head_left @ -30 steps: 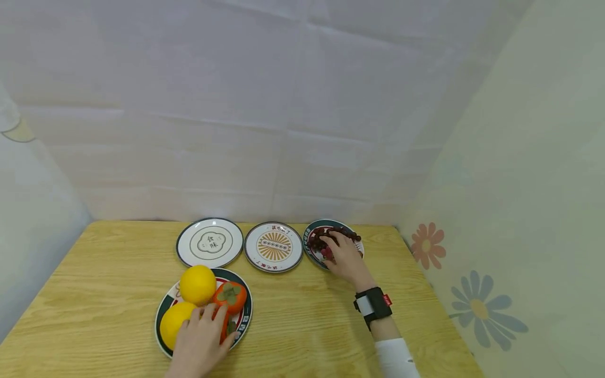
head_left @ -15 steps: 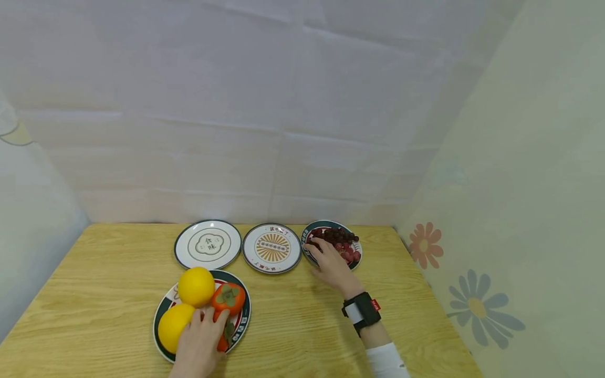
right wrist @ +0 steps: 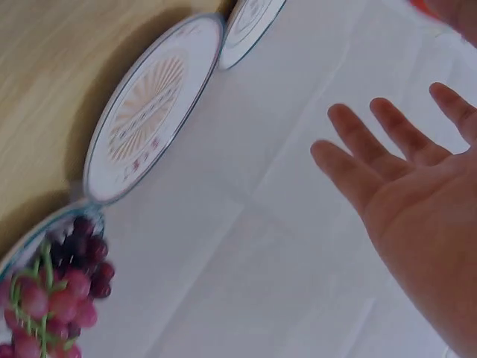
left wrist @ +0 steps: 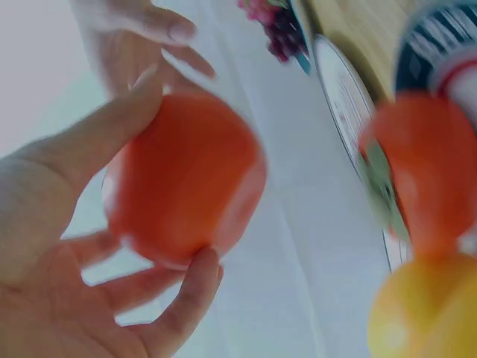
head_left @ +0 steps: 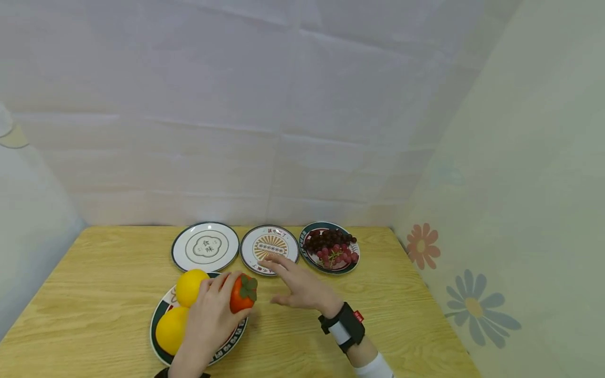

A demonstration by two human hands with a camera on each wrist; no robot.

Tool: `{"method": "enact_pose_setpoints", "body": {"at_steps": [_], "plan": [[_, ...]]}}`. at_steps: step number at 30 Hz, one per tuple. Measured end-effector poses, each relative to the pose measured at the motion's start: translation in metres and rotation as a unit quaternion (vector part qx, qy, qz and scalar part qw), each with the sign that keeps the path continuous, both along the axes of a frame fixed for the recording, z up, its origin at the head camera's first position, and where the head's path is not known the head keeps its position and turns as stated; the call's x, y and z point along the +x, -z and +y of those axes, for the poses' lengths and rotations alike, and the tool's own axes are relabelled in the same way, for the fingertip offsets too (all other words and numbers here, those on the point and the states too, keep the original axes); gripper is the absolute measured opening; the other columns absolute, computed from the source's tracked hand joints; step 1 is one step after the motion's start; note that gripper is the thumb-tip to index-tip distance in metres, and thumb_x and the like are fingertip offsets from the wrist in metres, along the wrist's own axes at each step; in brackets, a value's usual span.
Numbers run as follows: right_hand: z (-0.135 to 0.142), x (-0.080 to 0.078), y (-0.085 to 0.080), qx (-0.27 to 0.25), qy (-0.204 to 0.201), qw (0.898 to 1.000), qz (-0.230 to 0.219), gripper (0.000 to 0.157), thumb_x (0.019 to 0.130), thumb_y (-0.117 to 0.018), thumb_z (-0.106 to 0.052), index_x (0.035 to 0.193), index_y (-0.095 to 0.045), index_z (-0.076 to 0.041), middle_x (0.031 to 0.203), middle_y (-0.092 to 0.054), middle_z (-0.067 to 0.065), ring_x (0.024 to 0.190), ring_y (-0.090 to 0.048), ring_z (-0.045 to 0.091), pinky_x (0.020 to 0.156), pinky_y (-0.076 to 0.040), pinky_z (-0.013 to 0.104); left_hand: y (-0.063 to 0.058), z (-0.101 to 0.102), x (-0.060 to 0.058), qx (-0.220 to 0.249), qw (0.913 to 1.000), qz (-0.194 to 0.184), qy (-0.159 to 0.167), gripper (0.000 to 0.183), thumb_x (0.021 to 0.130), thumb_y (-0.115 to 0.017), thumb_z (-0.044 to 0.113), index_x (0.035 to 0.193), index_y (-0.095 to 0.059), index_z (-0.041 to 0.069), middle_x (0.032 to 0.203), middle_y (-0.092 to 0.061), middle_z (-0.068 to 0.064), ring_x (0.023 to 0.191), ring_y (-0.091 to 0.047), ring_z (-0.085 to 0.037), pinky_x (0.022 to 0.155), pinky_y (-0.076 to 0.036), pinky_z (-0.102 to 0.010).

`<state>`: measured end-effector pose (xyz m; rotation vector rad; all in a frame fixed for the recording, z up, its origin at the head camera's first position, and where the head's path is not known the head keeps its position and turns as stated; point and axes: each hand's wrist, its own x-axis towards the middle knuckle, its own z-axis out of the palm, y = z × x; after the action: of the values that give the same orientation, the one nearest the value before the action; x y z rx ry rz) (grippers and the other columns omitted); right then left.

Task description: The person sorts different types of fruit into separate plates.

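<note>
My left hand grips an orange-red persimmon, thumb on one side and fingers on the other, raised over the right side of a large dark-rimmed plate. The left wrist view shows the held persimmon large, with a second persimmon lying beyond on the plate. Two yellow round fruits, one nearer and one farther, sit at the plate's left. My right hand hovers to the right of the held persimmon with spread fingers and holds nothing; its fingertips overlap the middle plate in the head view.
Along the back of the wooden table stand a bare white plate, a plate with a sunburst print, and a dark-rimmed plate with dark grapes and red grapes. A white cloth wall rises right behind them.
My left hand has picked up a persimmon and moved it up and right from the plate. My right hand has left the grape plate and come left and nearer, toward the persimmon.
</note>
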<state>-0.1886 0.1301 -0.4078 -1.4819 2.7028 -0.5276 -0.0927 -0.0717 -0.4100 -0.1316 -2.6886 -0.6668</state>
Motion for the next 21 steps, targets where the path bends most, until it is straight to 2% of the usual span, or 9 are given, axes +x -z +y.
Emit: {"method": "enact_pose_setpoints", "body": {"at_steps": [3,6,10,13,15,17,19,21], "plan": [[-0.014,0.008,0.003,-0.009,-0.041,0.999,-0.016,0.089,0.073,-0.079,-0.025,0.144,-0.027,-0.014,0.143,-0.033,0.010,0.128,-0.040,0.018,0.100,-0.048,0.034,-0.002,0.005,-0.002,0.027,0.9996,0.010,0.002,0.077,0.054,-0.090,0.036,0.116,-0.057,0.003,0.107,-0.064,-0.018,0.087,-0.051,-0.030,0.067,-0.055,-0.040],[-0.025,0.012,0.006,-0.028,-0.067,0.997,-0.027,0.093,0.072,-0.080,-0.026,0.144,-0.023,-0.011,0.143,-0.032,0.007,0.126,-0.041,0.013,0.102,-0.046,0.028,-0.003,0.009,-0.002,0.040,0.9992,-0.008,-0.001,0.079,0.056,-0.089,0.034,0.117,-0.053,-0.001,0.103,-0.064,-0.019,0.087,-0.051,-0.030,0.068,-0.055,-0.039],[-0.032,0.014,0.009,-0.037,-0.072,0.997,-0.008,0.090,0.072,-0.080,-0.029,0.142,-0.027,-0.010,0.141,-0.036,0.007,0.126,-0.042,0.013,0.101,-0.046,0.025,-0.002,0.012,0.000,0.040,0.9980,-0.048,-0.004,0.079,0.061,-0.086,0.036,0.119,-0.048,-0.003,0.103,-0.064,-0.020,0.093,-0.050,-0.029,0.072,-0.056,-0.041],[-0.034,0.012,0.010,-0.043,-0.064,0.997,0.003,0.085,0.072,-0.080,-0.029,0.140,-0.033,-0.011,0.137,-0.040,0.006,0.122,-0.045,0.014,0.099,-0.048,0.025,0.000,0.011,0.000,0.033,0.9983,-0.047,0.006,0.074,0.069,-0.080,0.038,0.121,-0.046,-0.003,0.105,-0.063,-0.020,0.095,-0.051,-0.029,0.074,-0.056,-0.042],[-0.033,0.006,0.012,-0.048,-0.047,0.998,0.012,0.083,0.070,-0.082,-0.029,0.137,-0.037,-0.010,0.134,-0.043,0.007,0.118,-0.048,0.015,0.096,-0.050,0.026,0.003,0.008,0.000,0.019,0.9993,-0.030,0.010,0.071,0.074,-0.075,0.040,0.123,-0.046,-0.003,0.110,-0.062,-0.021,0.098,-0.052,-0.031,0.076,-0.056,-0.044],[-0.030,-0.006,0.015,-0.053,-0.013,0.998,0.026,0.081,0.068,-0.083,-0.029,0.135,-0.041,-0.009,0.131,-0.046,0.009,0.115,-0.051,0.017,0.094,-0.052,0.030,0.005,0.005,0.000,0.000,0.9998,-0.021,0.003,0.067,0.080,-0.069,0.042,0.126,-0.047,-0.001,0.118,-0.059,-0.020,0.105,-0.052,-0.034,0.078,-0.055,-0.050],[-0.025,-0.022,0.018,-0.044,0.050,0.997,0.041,0.082,0.066,-0.084,-0.031,0.133,-0.043,-0.010,0.129,-0.048,0.010,0.111,-0.055,0.020,0.089,-0.054,0.034,0.007,0.001,0.000,-0.020,0.9996,-0.019,-0.007,0.063,0.082,-0.065,0.043,0.127,-0.050,0.001,0.123,-0.057,-0.020,0.113,-0.049,-0.038,0.081,-0.053,-0.055],[-0.019,-0.042,0.021,-0.029,0.125,0.991,0.046,0.082,0.066,-0.084,-0.032,0.134,-0.043,-0.012,0.127,-0.049,0.012,0.107,-0.057,0.023,0.086,-0.055,0.039,0.008,-0.002,0.001,-0.028,0.9991,-0.029,-0.014,0.059,0.084,-0.064,0.043,0.125,-0.053,0.002,0.127,-0.055,-0.020,0.117,-0.046,-0.040,0.084,-0.050,-0.058]]}}
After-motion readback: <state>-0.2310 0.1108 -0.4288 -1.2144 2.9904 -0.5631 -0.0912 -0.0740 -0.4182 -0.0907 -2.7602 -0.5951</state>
